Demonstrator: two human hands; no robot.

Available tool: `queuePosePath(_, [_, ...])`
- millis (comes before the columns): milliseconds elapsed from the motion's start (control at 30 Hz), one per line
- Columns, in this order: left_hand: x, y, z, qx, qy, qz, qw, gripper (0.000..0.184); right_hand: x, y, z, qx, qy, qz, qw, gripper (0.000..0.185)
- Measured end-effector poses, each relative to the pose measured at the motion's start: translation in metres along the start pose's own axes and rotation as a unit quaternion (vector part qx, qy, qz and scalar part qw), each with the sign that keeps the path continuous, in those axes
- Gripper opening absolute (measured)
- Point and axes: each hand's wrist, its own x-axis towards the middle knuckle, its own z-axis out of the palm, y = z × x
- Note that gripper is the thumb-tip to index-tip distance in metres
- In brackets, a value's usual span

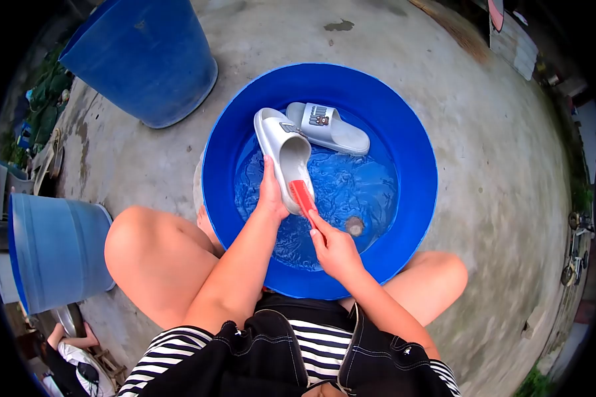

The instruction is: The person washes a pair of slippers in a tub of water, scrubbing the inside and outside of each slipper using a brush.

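Over the water in a round blue tub (414, 152), my left hand (270, 192) grips a pale grey slide sandal (271, 135) by its heel end, sole side toward the palm. My right hand (336, 250) is closed round the handle of a red scrubbing brush (302, 196). The brush head rests against the sandal's footbed near the heel. A second grey slide sandal (344, 136), with a small bear figure on its strap, lies in the tub behind the first one. A round brownish object (354, 226) sits in the water beside my right hand; its kind is unclear.
A tall blue barrel (146, 59) stands on the concrete floor (503, 198) at the upper left. Another lighter blue barrel (63, 251) is at the left. Another person (79, 357) is at the lower left near a metal basin. My bent knees flank the tub.
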Motion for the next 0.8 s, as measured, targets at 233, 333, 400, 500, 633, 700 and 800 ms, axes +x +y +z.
queuePosePath(233, [-0.026,-0.050,0.041,0.096,-0.018,-0.080,0.992,0.074,0.088,0.026,-0.029,-0.060,0.140,0.081,0.985,0.039])
queuePosePath(333, [-0.020,-0.025,0.026,0.059,-0.034,-0.072,0.995,0.071,0.065,0.020,-0.018,0.010,0.080,0.066,0.995,0.042])
queuePosePath(400, [-0.012,-0.012,0.020,0.040,-0.049,-0.060,0.996,0.069,0.038,0.001,-0.021,0.004,0.034,0.089,0.995,0.041])
queuePosePath(500, [-0.015,-0.032,0.027,0.126,-0.034,-0.109,0.985,0.072,0.048,0.019,-0.029,0.014,0.056,0.110,0.992,0.041])
queuePosePath(633, [-0.040,-0.042,0.042,0.192,-0.026,-0.118,0.974,0.062,0.087,0.061,-0.028,0.015,0.106,0.097,0.989,0.042])
queuePosePath(700, [-0.029,-0.030,0.027,0.173,-0.039,-0.096,0.979,0.057,0.069,0.055,-0.016,0.059,0.080,0.075,0.992,0.042])
queuePosePath(800, [-0.018,-0.017,0.018,0.152,-0.031,-0.137,0.978,0.061,0.042,0.034,-0.014,0.063,0.034,0.074,0.995,0.043])
